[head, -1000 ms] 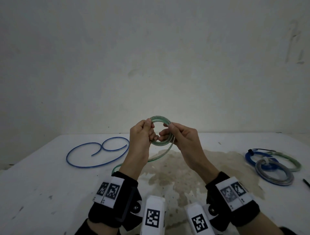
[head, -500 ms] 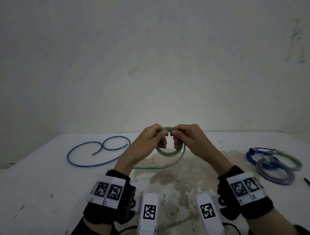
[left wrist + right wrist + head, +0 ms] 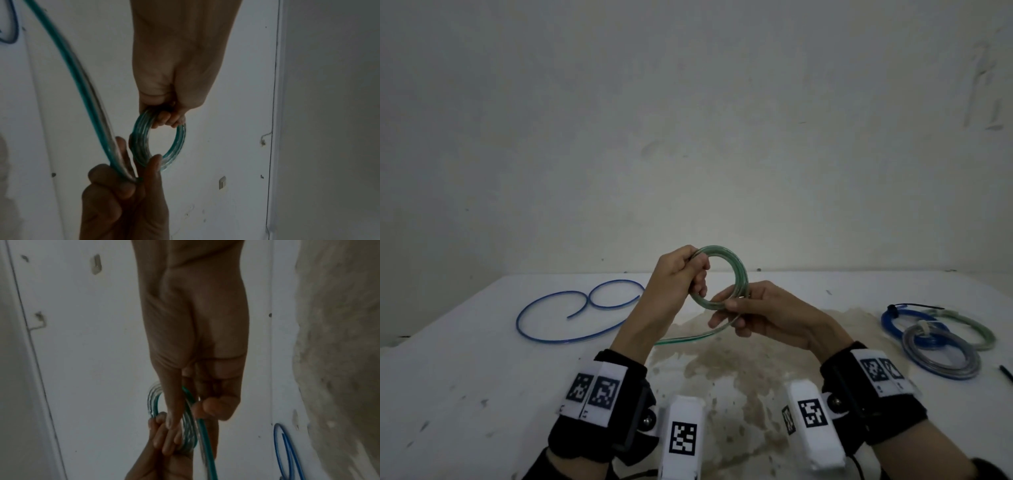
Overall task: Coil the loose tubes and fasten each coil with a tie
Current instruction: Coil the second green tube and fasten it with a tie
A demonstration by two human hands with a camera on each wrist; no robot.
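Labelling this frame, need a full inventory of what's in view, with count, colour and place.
green tube coil: 1, clear green, held up between both hands, loose tail hanging toward the table
loose blue tube: 1, blue, uncoiled on the table's far left
finished coils: 3, blue, pale green and grey-clear, overlapping on the table's right; each seems tied
black tie: 1, black, on the blue coil at the far right
thin dark object: 1, dark, right edge of the table, too cut off to identify
table: 1, white, brownish stain in the middle
wall: 1, off-white, behind the table
left hand: grips the coil's upper left
right hand: pinches the coil's lower edge and the tail
wrist bands with markers: 2, black and white, on both wrists
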